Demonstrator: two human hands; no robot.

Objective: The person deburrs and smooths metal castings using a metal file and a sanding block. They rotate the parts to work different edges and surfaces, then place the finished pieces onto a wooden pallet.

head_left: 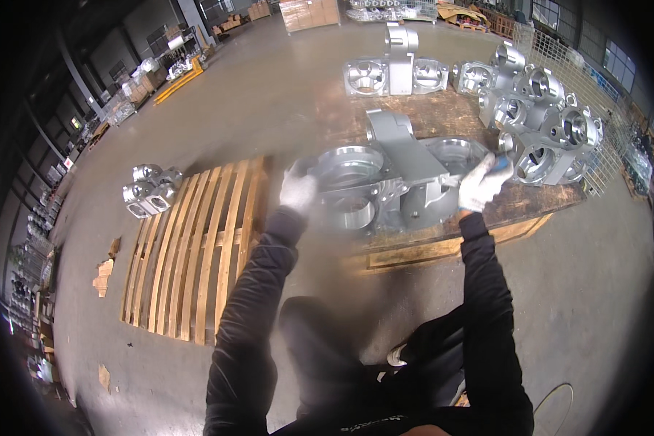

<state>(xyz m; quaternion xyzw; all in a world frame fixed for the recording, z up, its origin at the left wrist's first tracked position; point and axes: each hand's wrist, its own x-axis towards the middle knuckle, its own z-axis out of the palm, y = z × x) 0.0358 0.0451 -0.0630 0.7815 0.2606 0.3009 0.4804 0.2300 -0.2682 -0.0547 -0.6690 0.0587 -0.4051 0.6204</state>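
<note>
One large silver casting, twin round bores: my left hand grips its nine-o'clock rim, my right hand clamps a blue-handled tool at three o'clock.

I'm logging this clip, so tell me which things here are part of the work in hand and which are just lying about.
In hand:
left hand, gloved, on the large grey metal casting
right hand, gloved, at the casting's right side, gripping something blue, too small to identify

Lying about:
stacked castings to the right
castings behind
small casting by the bare wooden pallet
</note>
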